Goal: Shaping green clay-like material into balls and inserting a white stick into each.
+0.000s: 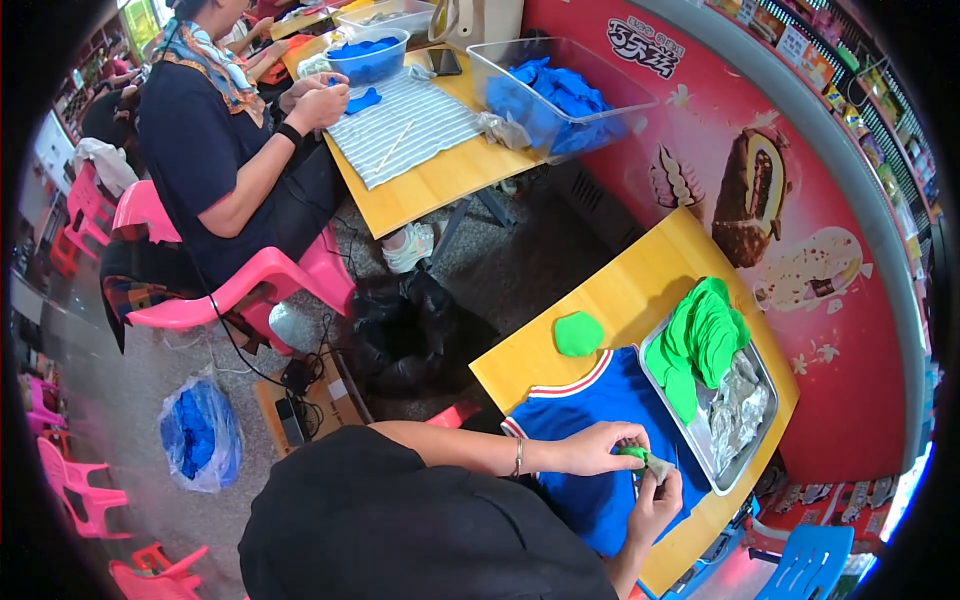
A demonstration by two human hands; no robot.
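Observation:
Over a blue garment (pixel 600 400) with red and white trim, my two hands meet at a small folded green piece (pixel 634 453), which looks like soft cloth or foam sheet. My left hand (pixel 597 449), a bracelet at its wrist, pinches the green piece. My right hand (pixel 653 508) has its fingertips closed on a small greyish bit (pixel 660 469) at the piece's end; what that is, I cannot make out. Close by on the right, a metal tray (pixel 722 470) holds a fanned stack of green rounded pieces (pixel 703 335) and crumpled clear plastic (pixel 738 405).
A single green piece (pixel 578 334) lies on my yellow table (pixel 640 270). Left of it stands a black-bagged bin (pixel 405 335). Further off, a seated person (pixel 215 150) handles blue pieces at another table (pixel 390 205). A clear tub (pixel 560 95) there holds blue pieces. A red freezer (pixel 690 130) borders the right.

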